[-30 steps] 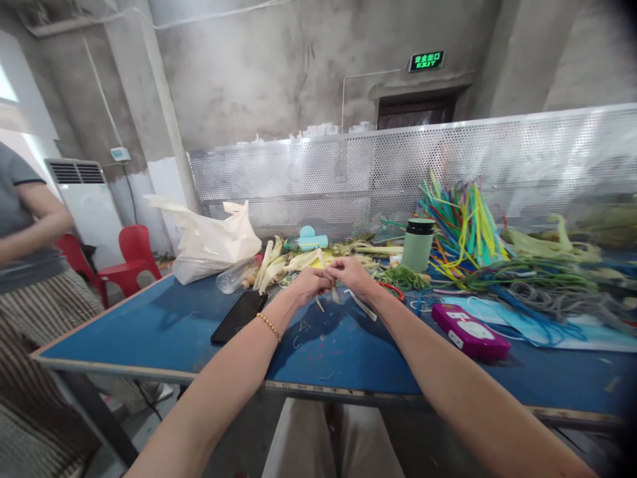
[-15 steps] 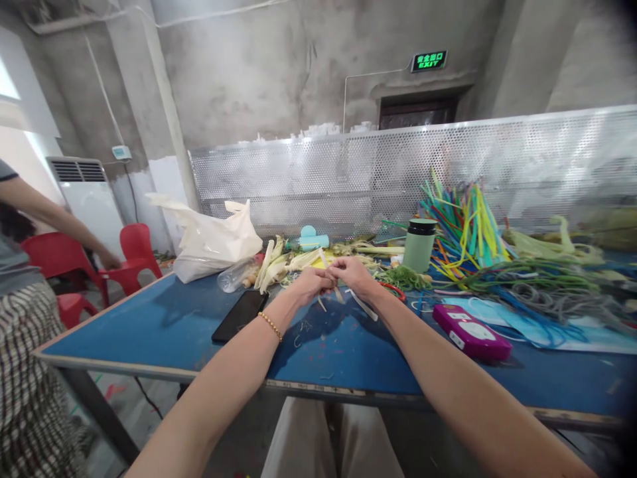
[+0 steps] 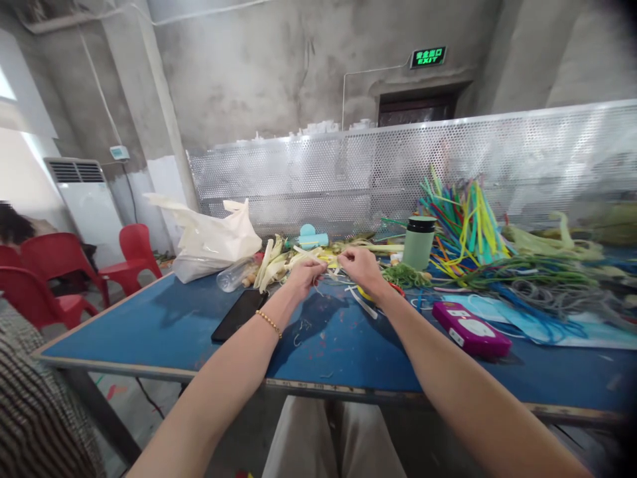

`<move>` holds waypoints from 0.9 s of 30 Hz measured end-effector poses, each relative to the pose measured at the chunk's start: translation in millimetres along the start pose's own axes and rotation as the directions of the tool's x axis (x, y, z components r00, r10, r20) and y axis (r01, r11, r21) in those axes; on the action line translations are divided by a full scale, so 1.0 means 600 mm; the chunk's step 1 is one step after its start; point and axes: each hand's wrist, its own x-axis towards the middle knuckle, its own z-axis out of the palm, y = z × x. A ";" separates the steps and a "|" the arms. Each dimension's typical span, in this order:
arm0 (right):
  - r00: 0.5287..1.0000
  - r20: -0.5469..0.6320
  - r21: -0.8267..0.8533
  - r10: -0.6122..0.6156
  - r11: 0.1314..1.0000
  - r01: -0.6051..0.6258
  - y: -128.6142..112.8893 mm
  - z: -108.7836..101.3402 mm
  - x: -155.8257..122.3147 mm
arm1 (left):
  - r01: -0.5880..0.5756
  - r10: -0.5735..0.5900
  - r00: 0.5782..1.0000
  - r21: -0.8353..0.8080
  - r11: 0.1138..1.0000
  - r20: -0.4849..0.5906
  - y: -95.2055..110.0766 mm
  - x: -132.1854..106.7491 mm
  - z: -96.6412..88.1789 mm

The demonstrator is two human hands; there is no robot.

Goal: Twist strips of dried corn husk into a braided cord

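Both my hands are raised over the blue table (image 3: 149, 332), a little apart from each other. My left hand (image 3: 307, 273) is closed in a pinch on a thin pale strip. My right hand (image 3: 362, 267) is closed on the other end of what looks like the same strip (image 3: 332, 273). More pale strips (image 3: 362, 302) hang and lie under my right hand. A heap of pale husk-like leaves (image 3: 273, 264) lies just beyond my left hand.
A black phone (image 3: 239, 315) lies left of my arms, a magenta device (image 3: 470, 328) to the right. Farther back stand a white plastic bag (image 3: 212, 242), a green flask (image 3: 418, 243), coloured strips (image 3: 462, 222) and cords (image 3: 537, 292). Red chairs (image 3: 44, 279) and a person's sleeve (image 3: 30, 411) are at left.
My hands have drawn apart and moved slightly away from me, stretching the strip between them. The person at left has moved down and out to the frame's edge.
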 end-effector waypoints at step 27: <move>0.937 0.300 0.659 0.177 0.672 -0.338 -0.029 0.023 -0.024 | -0.027 0.026 0.999 -0.052 0.998 -0.019 -0.006 0.010 -0.004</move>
